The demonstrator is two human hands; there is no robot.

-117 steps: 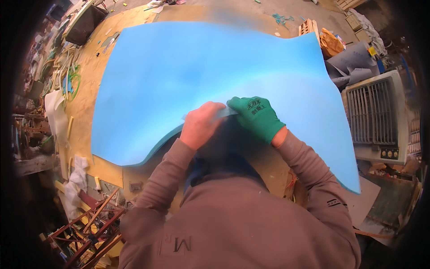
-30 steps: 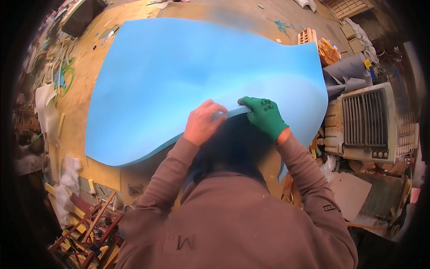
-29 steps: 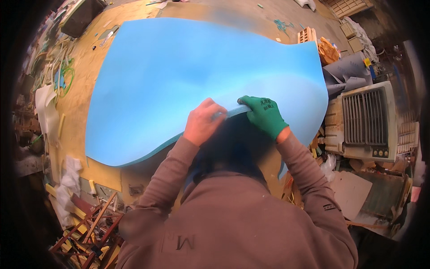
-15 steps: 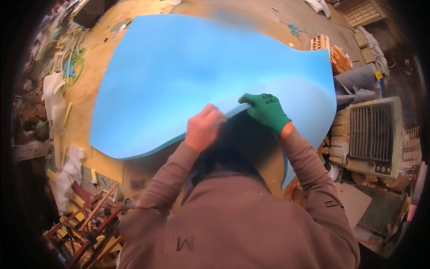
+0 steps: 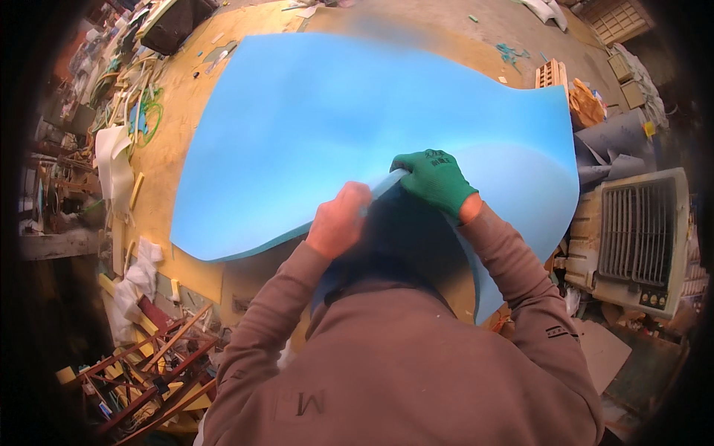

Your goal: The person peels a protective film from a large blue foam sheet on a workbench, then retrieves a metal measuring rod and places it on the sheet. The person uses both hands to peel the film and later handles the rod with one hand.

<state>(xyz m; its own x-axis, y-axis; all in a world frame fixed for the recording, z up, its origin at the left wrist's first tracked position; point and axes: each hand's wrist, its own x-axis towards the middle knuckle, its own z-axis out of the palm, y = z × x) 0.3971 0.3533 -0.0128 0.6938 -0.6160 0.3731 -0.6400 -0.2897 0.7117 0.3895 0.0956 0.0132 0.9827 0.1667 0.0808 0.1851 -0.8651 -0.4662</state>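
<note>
"Where was the blue foam sheet (image 5: 297, 134)?"

"Spread out in front of me over the tan board (image 5: 197, 279), with its near edge raised toward my body and its left corner above the board's near-left part."

"And your hands?"

"My gloved right hand (image 5: 433, 180) pinched the raised edge. My bare left hand (image 5: 340, 221) was curled at that same edge, just beside the glove, too blurred for me to tell whether it gripped."

"How much room did you have?"

"On the left, a strip of board showed between the sheet and the green hose (image 5: 155, 119). The right was tighter: the far corner reached the slatted wooden crate (image 5: 552, 76), and the side bulged near the grey roll (image 5: 613, 141) and the louvred air conditioner (image 5: 639, 238). Beyond the far edge, teal scraps (image 5: 513, 54) lay apart from the sheet."
</note>
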